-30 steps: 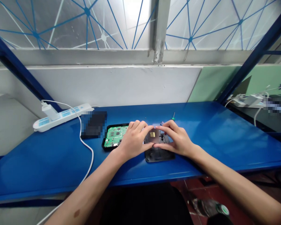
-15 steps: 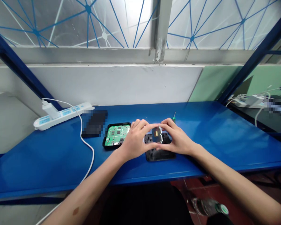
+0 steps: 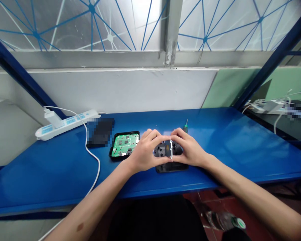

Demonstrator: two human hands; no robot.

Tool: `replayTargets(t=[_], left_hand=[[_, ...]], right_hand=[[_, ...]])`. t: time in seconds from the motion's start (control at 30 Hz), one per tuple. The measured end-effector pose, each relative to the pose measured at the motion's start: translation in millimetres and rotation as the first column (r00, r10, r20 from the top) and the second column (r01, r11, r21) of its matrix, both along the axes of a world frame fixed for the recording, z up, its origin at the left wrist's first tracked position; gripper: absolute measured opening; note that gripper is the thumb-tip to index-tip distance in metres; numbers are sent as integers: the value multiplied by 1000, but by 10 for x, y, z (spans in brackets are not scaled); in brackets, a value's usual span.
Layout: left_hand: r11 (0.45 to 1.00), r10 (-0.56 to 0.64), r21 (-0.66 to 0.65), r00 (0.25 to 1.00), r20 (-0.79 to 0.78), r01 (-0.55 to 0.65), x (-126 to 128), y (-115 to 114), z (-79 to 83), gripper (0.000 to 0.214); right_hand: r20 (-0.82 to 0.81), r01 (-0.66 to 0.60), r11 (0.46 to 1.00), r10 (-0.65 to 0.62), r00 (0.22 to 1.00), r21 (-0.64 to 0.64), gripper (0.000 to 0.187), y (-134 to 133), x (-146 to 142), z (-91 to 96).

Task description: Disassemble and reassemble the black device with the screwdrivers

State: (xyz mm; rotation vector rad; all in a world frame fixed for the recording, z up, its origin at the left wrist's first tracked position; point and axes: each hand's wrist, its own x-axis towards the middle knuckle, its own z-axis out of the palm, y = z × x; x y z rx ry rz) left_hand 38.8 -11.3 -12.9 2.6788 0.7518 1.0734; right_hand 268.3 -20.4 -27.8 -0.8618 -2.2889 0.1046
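Between my two hands is a small dark plate with a bright metal edge (image 3: 169, 149), tilted nearly on its side. My left hand (image 3: 145, 150) pinches its upper and lower ends with thumb and fingertips. From the other side, my right hand (image 3: 190, 149) grips the same ends. Beneath them a black plastic housing cover (image 3: 173, 167) lies on the blue table, partly hidden by the fingers. Left of my left hand sits a black housing with a green circuit board (image 3: 122, 144) in it. A screwdriver with a green handle (image 3: 185, 128) lies behind my right hand.
A white power strip (image 3: 90, 115) with a plugged-in charger (image 3: 52, 117) stands at the back left. Its white cable (image 3: 98, 164) runs across the table (image 3: 240, 144) to the front edge. A dark, blurred-out flat object (image 3: 100, 132) lies beside it. A plastic bottle (image 3: 223, 221) is on the floor.
The small plate has turned between my fingers, so its face shows narrower and its metal edge faces up more. Both hands stay nearly in place; the view has shifted slightly.
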Motion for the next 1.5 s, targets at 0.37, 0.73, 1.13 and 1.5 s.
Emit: replayTargets(t=[0.37,0.73,1.13,1.5], left_hand=[[994,90,59,995,-31,-88,-82,107,58,46],[983,185,36,971,-150,-181,-106,133,19,45],[973,230,60,956,-180,-223,-106,147,7,45],[969,243,89,949,-201,-229,-109,146,2,46]], right_hand=[[48,154,988,-153,987,-27,49,5,125,109],[29,165,985,-163,986,-47,50,15,162,109],[-5,160,986,-160,987,56,51,13,178,98],[30,163,986,-164,986,46,51,18,196,107]])
